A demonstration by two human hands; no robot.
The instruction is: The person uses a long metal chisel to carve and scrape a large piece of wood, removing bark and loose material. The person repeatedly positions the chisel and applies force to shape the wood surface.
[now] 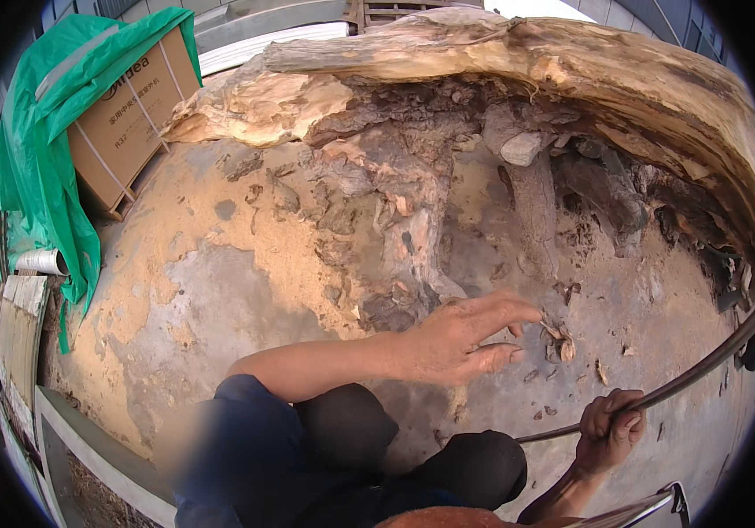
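Brown wood, the trunk (483, 53) spans the far side; readying for work on it seems the step. Before it, a dark rod (703, 365), possibly hose, runs through the closed right hand (606, 431). Closer to the trunk, the left hand (465, 341), fingers parted, apparently empty, probably must join that grip next.

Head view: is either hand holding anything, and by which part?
The right hand grips a dark rod or hose partway along its length. The left hand shows nothing held, its thumb and forefinger apart.
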